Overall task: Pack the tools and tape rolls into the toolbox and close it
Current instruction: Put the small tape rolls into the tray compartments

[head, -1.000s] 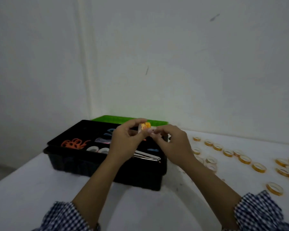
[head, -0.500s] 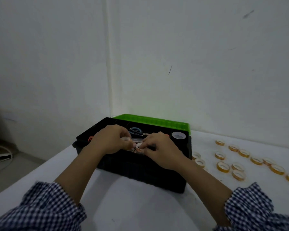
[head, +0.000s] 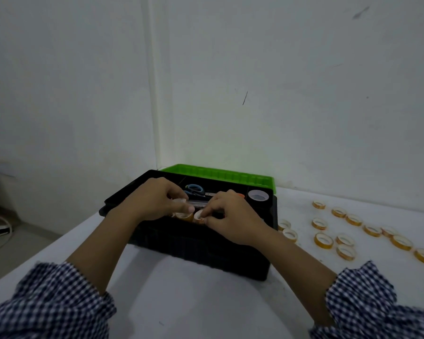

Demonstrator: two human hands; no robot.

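Your left hand and right hand meet over the open toolbox. Fingers of each pinch a small tape roll at the near edge. Scissors lie just beyond your fingers. Many rolls are loose on the worktop, right of your fingers. Risk: a roll left propped on a divider could block the green lid.

white tabletop: fills the near and right of the scene | plain white walls: meet in a corner at far centre, with a few dark scuff marks | grey floor: lower left | white cable: far left, on the floor
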